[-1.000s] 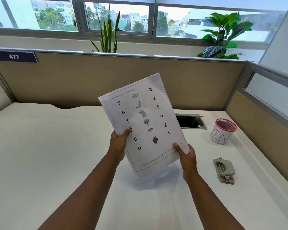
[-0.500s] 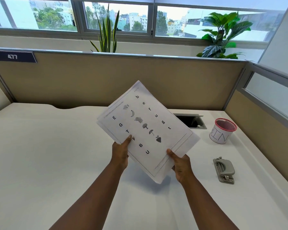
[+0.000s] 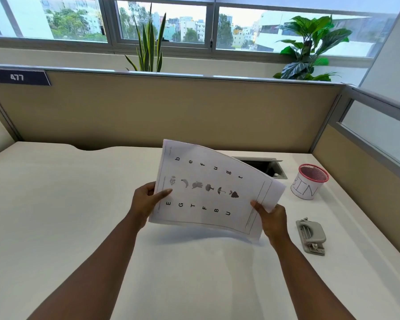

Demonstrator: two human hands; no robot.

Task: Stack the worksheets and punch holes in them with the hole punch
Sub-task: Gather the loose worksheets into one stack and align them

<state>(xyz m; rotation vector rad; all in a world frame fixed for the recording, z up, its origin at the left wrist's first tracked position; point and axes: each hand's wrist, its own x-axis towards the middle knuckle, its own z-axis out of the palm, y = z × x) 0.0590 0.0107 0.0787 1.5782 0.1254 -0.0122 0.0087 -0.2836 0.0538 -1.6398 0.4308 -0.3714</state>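
A thin stack of white worksheets [image 3: 208, 181], printed with letters and small pictures, hangs in the air over the middle of the white desk [image 3: 56, 204]. The pages are turned sideways, long edges running left to right, and sag a little. My left hand [image 3: 146, 202] pinches the left short edge, thumb on top. My right hand [image 3: 271, 218] grips the lower right corner. A grey hole punch [image 3: 311, 235] lies flat on the desk just right of my right hand, apart from it.
A white cup with a pink mesh rim [image 3: 310, 181], marked BIN, stands at the back right. Behind the sheets is an open cable cut-out [image 3: 273, 167] in the desk. Beige partition walls [image 3: 171, 112] close off the back and right.
The worksheets have turned clockwise from nearly upright to lying sideways and have dropped lower. Both hands kept their hold and moved apart to the two short ends.
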